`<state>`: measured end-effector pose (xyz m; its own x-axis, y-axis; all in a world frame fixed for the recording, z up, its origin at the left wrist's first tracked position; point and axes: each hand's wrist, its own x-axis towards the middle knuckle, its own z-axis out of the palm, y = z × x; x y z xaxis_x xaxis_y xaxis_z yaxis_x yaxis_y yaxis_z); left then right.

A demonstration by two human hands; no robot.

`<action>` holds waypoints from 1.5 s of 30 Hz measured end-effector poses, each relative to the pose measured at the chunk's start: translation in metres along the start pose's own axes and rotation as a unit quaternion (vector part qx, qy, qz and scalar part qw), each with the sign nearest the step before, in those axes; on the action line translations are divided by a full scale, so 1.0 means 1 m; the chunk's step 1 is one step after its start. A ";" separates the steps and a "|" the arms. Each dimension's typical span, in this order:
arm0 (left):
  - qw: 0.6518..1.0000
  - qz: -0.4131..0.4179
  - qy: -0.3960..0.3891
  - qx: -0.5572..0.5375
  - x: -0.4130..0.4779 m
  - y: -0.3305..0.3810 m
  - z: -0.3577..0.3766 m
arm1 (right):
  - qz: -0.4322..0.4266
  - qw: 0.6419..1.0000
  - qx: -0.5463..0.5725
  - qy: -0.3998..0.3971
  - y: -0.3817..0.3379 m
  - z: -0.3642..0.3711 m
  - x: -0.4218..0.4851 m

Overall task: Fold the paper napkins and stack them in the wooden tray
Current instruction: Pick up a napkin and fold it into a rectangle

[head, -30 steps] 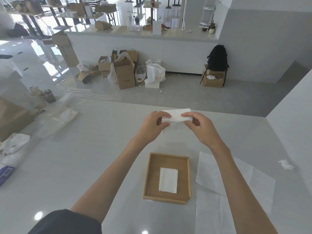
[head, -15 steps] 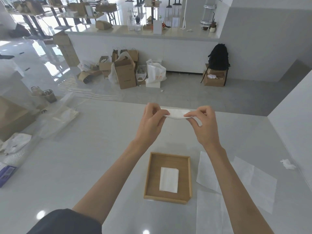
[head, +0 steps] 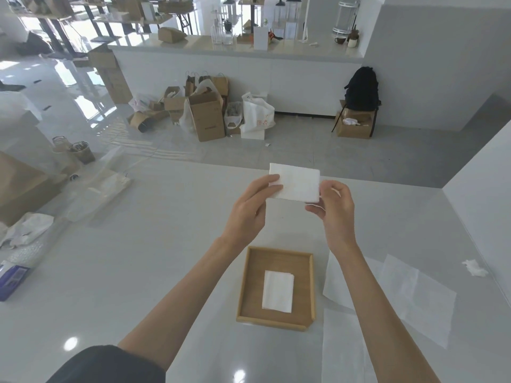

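White folded napkin (head: 297, 186) pinched between left hand (head: 250, 210) and right hand (head: 336, 210).

Glossy grey floor (head: 304, 145) reflects daylight; cardboard boxes (head: 207, 117) sit before a long white counter (head: 249, 70).

White napkin (head: 296, 185); tan wooden tray (head: 250, 280); black backpack (head: 362, 89).

A folded white napkin (head: 297, 186) is held up in the air beyond the wooden tray (head: 243, 293), its flat face toward the camera. Inside the tray lies another folded napkin (head: 278, 291) (flat, long side running front to back). Unfolded napkin sheets (head: 409, 294) lie spread just right of it.
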<state>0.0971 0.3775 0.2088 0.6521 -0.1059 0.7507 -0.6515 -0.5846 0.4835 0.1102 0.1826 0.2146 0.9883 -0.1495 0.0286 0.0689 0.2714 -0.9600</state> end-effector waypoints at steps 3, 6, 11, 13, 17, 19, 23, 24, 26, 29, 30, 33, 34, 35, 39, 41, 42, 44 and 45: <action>0.991 -0.078 0.010 -0.106 -0.016 0.001 0.003 | 0.006 0.997 -0.066 -0.033 0.005 -0.005 0.001; 0.884 -0.335 0.051 -0.321 -0.025 0.005 0.008 | -0.016 0.993 -0.110 -0.037 0.014 -0.012 -0.001; 0.685 -0.540 -0.082 -0.482 -0.023 -0.015 0.009 | 0.001 0.983 -0.176 -0.060 0.031 -0.027 -0.006; 0.652 -0.567 -0.085 -0.497 -0.025 -0.021 0.011 | 0.013 0.978 -0.193 -0.072 0.036 -0.033 -0.006; 0.648 -0.586 -0.101 -0.476 -0.030 -0.028 0.019 | 0.028 0.973 -0.217 -0.072 0.042 -0.041 0.000; 0.643 -0.584 -0.174 -0.463 -0.037 -0.031 0.019 | 0.027 0.964 -0.249 -0.087 0.041 -0.043 0.007; 0.598 -0.550 -0.371 -0.450 -0.053 -0.036 0.025 | 0.041 0.908 -0.354 -0.220 0.034 -0.038 0.024; 0.599 -0.535 -0.400 -0.440 -0.056 -0.037 0.029 | 0.055 0.889 -0.378 -0.254 0.033 -0.035 0.029; 0.618 -0.534 -0.400 -0.417 -0.062 -0.039 0.038 | 0.077 0.868 -0.399 -0.285 0.037 -0.029 0.037; 0.666 -0.558 -0.328 -0.371 -0.073 -0.048 0.050 | 0.110 0.901 -0.349 -0.233 0.053 -0.027 0.043; 0.676 -0.567 -0.308 -0.356 -0.078 -0.053 0.053 | 0.150 0.914 -0.318 -0.202 0.062 -0.029 0.042; 0.690 -0.576 -0.286 -0.333 -0.091 -0.062 0.059 | 0.250 0.911 -0.283 -0.167 0.095 -0.039 0.025; 0.690 -0.576 -0.289 -0.330 -0.096 -0.063 0.061 | 0.268 0.911 -0.268 -0.162 0.110 -0.043 0.017; 0.687 -0.579 -0.292 -0.327 -0.102 -0.065 0.063 | 0.285 0.915 -0.246 -0.146 0.123 -0.047 0.008; 0.671 -0.616 -0.276 -0.308 -0.140 -0.068 0.080 | 0.328 0.922 -0.196 -0.064 0.171 -0.060 -0.021; 0.677 -0.638 -0.254 -0.265 -0.161 -0.068 0.091 | 0.370 0.910 -0.180 -0.059 0.191 -0.067 -0.031; 0.684 -0.646 -0.248 -0.231 -0.171 -0.069 0.095 | 0.386 0.903 -0.178 -0.063 0.202 -0.070 -0.036; 0.686 -0.660 -0.254 -0.170 -0.189 -0.071 0.106 | 0.392 0.895 -0.203 -0.057 0.219 -0.074 -0.042; 0.683 -0.666 -0.263 -0.142 -0.196 -0.073 0.112 | 0.381 0.894 -0.229 -0.050 0.226 -0.075 -0.044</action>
<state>0.0602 0.3512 -0.0242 0.7404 0.0486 -0.6705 0.6556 -0.2725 0.7042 0.0723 0.1795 -0.0247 0.7330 0.0060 -0.6802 -0.6704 -0.1627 -0.7239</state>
